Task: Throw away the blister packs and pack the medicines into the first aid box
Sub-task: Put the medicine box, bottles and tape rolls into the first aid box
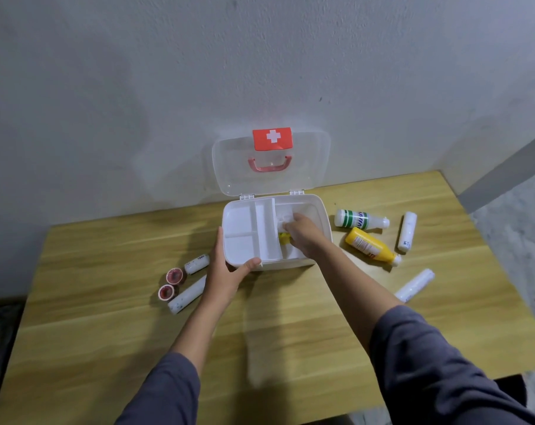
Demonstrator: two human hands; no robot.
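The white first aid box point(323, 210) stands open on the wooden table point(290, 332), its clear lid point(229, 167) leaning back against the wall. My left hand point(226, 271) grips the box's front left corner. My right hand point(306, 234) reaches into the right compartment, fingers closed around something white; a yellow item point(284, 238) shows beside it. A white tray insert point(241, 231) with dividers fills the left side. Outside the box lie a white bottle with green stripes point(359, 219) and a yellow bottle point(371, 246).
Right of the box lie two white rolls point(407, 230) point(415, 285). Left of it are two more white rolls point(196, 264) point(186, 294) and two red-rimmed tape rolls point(175, 276) point(166, 292). The table meets the wall behind; its right edge drops to the floor.
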